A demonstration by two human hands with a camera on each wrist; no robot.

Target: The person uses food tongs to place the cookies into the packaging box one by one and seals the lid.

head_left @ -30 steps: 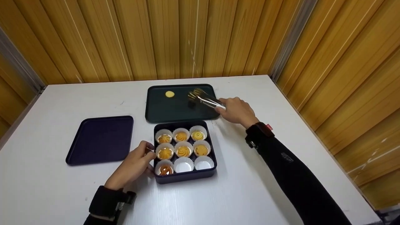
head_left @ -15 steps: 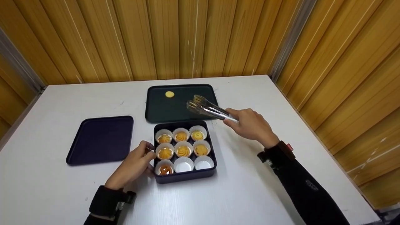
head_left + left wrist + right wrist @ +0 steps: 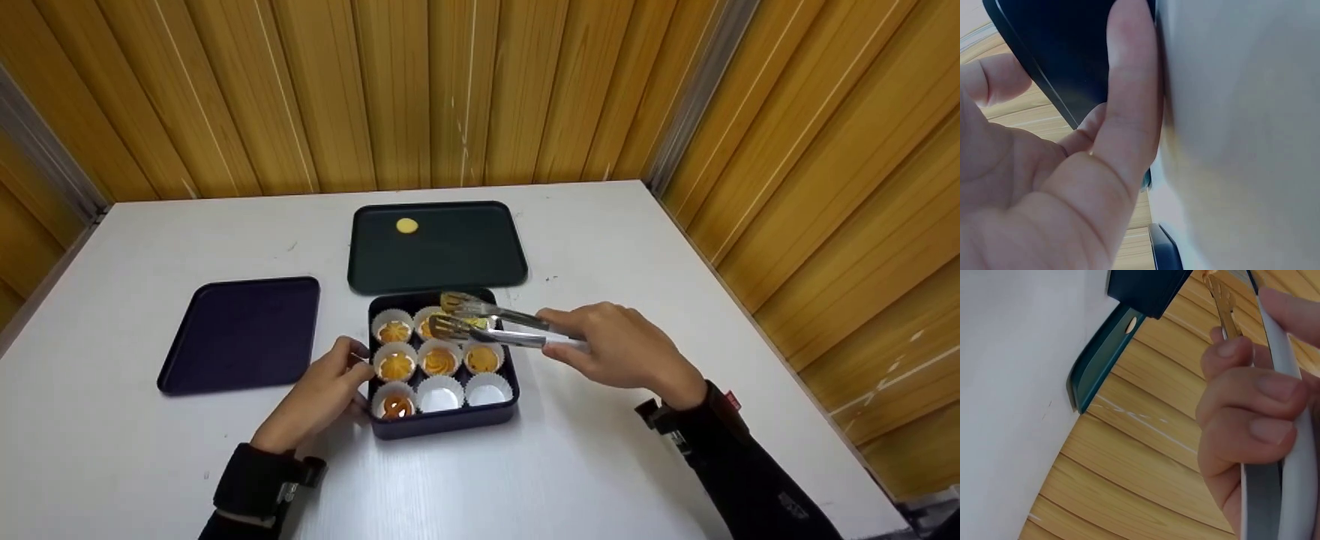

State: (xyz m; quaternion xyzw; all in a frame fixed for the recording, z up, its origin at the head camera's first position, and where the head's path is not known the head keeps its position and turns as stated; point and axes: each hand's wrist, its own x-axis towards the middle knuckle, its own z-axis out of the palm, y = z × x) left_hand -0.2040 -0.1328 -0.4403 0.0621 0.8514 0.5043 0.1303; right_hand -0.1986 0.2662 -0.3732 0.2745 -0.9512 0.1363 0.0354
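Note:
My left hand rests against the left wall of a dark square box; the left wrist view shows a straight finger along its side. Paper cups stand inside in rows. The two back rows hold piped yellow cookies, such as one swirled cookie. At the front left sits a cookie with a glossy orange-red middle; two front cups show bare white paper. My right hand grips metal serving tongs, their ends parted above the back cups. Whether anything lies between them, I cannot tell.
Behind the box lies a dark green tray with a round pale-yellow cookie. A dark purple tray is on the left. Both stand on a white table, with wood-patterned walls behind and to the right.
My right hand has drawn the tongs from the green tray nearer, over the box. A dark patch seen under the tongs on that tray no longer shows. My left hand stays put.

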